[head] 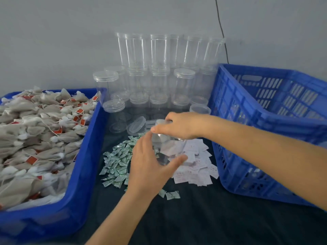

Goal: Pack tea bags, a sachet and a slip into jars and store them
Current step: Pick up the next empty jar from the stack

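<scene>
Grey wall behind, dark tabletop (203, 218) below, and I am working between two blue containers. On my left a bin (85, 174) is heaped with tea bags (35, 138); on my right stands a slatted crate (247, 156), which looks like the place for finished jars. Against the wall spare jars (159, 76) are stacked, most with lids on, and a few loose lids (136, 125) lie in front of them. Green-and-white sachets (118, 163) are scattered just left of my hands, and white slips (196, 167) are piled just to the right.

One clear jar (168, 147) is held over that patch, between the sachets and the slips. My left hand (150, 167) wraps its body, fingers curled round the near side and thumb across the front. My right hand (180, 126) comes down from above, its grip closed on the lid (161, 122), fingers bent round the rim.

I judge this to be the lid step, twisting it on or off; I cannot tell which, nor what the jar holds, since the clear wall shows mostly the slips behind it. If it is opening, the lid goes down and tea bags come next from the bin. If closing, the jar goes into the crate. Either way the left grip must hold steady while the right turns.
</scene>
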A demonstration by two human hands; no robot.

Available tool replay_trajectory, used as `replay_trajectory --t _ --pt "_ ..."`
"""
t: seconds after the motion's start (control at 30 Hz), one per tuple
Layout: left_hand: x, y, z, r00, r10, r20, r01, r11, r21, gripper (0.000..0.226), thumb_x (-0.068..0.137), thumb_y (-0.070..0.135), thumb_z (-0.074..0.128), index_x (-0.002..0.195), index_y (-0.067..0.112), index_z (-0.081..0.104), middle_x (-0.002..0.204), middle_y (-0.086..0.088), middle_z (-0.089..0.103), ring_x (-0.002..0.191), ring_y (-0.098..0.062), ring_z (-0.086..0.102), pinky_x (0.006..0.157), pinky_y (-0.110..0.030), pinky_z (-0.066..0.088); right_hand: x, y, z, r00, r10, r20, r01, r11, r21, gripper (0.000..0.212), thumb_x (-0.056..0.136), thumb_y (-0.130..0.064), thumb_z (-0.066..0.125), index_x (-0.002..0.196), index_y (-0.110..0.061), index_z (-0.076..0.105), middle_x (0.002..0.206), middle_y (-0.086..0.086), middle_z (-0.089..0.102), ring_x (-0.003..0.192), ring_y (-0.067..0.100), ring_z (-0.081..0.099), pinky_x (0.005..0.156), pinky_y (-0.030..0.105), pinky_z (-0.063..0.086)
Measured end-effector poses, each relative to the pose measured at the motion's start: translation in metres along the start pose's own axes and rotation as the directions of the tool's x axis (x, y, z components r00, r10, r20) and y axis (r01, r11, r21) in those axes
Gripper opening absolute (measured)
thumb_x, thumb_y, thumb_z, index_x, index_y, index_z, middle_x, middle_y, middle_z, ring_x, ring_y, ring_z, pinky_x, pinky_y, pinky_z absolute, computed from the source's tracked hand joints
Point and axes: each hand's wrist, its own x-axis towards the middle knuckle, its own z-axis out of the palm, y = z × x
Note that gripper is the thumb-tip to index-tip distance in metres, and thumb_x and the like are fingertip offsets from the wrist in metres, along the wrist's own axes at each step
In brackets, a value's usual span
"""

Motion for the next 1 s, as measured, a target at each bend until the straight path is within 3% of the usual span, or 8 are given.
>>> replay_trajectory --t 0.17,0.3,0.47,0.63,0.73,0.87,0.93,1.0 --pt "-0.003 -0.017 -0.003 1.0 -0.028 -0.004 0.028 0.971 0.236 0.103 0.057 0.063 0.076 0.136 0.012 0.034 0.125 0.004 0.048 0.116 -0.014 0.047 0.091 -0.027 0.043 0.003 -0.015 0.046 0.999 0.017 0.051 -0.024 0.99 0.14 0.091 0.083 -0.083 0.029 0.152 -0.023 0.026 0.15 0.008 0.043 0.125 0.031 0.05 0.087 0.04 0.041" --pt "-0.011 -0.032 -0.012 0.999 0.033 -0.042 -0.02 0.959 0.284 0.09 0.06 0.044 0.081 0.134 0.011 0.042 0.12 0.002 0.054 0.109 -0.016 0.052 0.084 -0.025 0.04 0.003 -0.02 0.079 0.993 -0.083 -0.082 0.097 0.978 0.186 0.076 0.086 -0.076 0.036 0.141 -0.024 0.035 0.14 0.006 0.047 0.114 0.026 0.054 0.084 0.039 0.043" --pt "-0.009 -0.036 -0.023 0.992 0.124 -0.013 -0.112 0.933 0.342 0.087 0.061 0.037 0.082 0.133 0.003 0.047 0.123 -0.003 0.057 0.113 -0.021 0.053 0.096 -0.035 0.043 0.004 -0.014 0.095 0.95 -0.201 -0.241 0.258 0.937 0.236 0.056 0.093 -0.063 0.04 0.13 -0.022 0.039 0.133 0.003 0.048 0.109 0.023 0.053 0.085 0.037 0.04" --pt "-0.004 -0.031 -0.027 0.982 0.177 0.071 -0.19 0.888 0.42 0.083 0.059 0.036 0.078 0.13 0.004 0.049 0.118 -0.001 0.059 0.107 -0.022 0.057 0.093 -0.032 0.042 -0.002 -0.003 0.102 0.885 -0.291 -0.363 0.407 0.863 0.301 0.059 0.083 -0.068 0.035 0.119 -0.023 0.044 0.114 -0.006 0.052 0.091 0.008 0.051 0.075 0.029 0.036" --pt "-0.005 -0.027 -0.032 0.979 0.064 0.192 -0.11 0.964 0.242 0.084 0.056 0.048 0.076 0.13 0.024 0.044 0.112 0.015 0.056 0.1 -0.005 0.054 0.084 -0.021 0.042 -0.007 0.012 0.101 0.817 -0.442 -0.371 0.528 0.832 0.171 0.072 0.078 -0.07 0.031 0.127 -0.019 0.044 0.113 -0.005 0.05 0.089 0.01 0.051 0.075 0.033 0.043" --pt "-0.006 -0.028 -0.042 0.837 -0.037 0.547 0.052 0.999 -0.011 0.076 0.05 0.054 0.08 0.117 0.037 0.048 0.099 0.019 0.063 0.088 0.003 0.06 0.082 -0.029 0.053 -0.016 0.034 0.094 0.641 -0.726 -0.249 0.746 0.665 -0.019 0.082 0.087 -0.069 0.037 0.143 -0.009 0.033 0.127 0.009 0.049 0.1 0.024 0.058 0.08 0.038 0.051" --pt "-0.008 -0.028 -0.046 0.811 -0.013 0.584 0.017 1.0 -0.002 0.08 0.05 0.056 0.08 0.12 0.038 0.046 0.105 0.022 0.06 0.095 0.005 0.057 0.087 -0.028 0.051 -0.016 0.043 0.089 0.511 -0.836 -0.203 0.837 0.537 -0.104 0.072 0.092 -0.059 0.048 0.145 -0.015 0.026 0.138 0.015 0.044 0.117 0.027 0.053 0.093 0.037 0.05" --pt "-0.008 -0.03 -0.046 0.838 0.011 0.545 -0.072 0.993 0.091 0.088 0.052 0.06 0.078 0.128 0.038 0.04 0.116 0.025 0.053 0.104 0.006 0.052 0.091 -0.026 0.048 -0.015 0.052 0.086 0.488 -0.864 -0.125 0.857 0.501 -0.115 0.082 0.088 -0.047 0.068 0.149 -0.028 0.017 0.156 0.012 0.026 0.14 0.024 0.036 0.111 0.033 0.038"
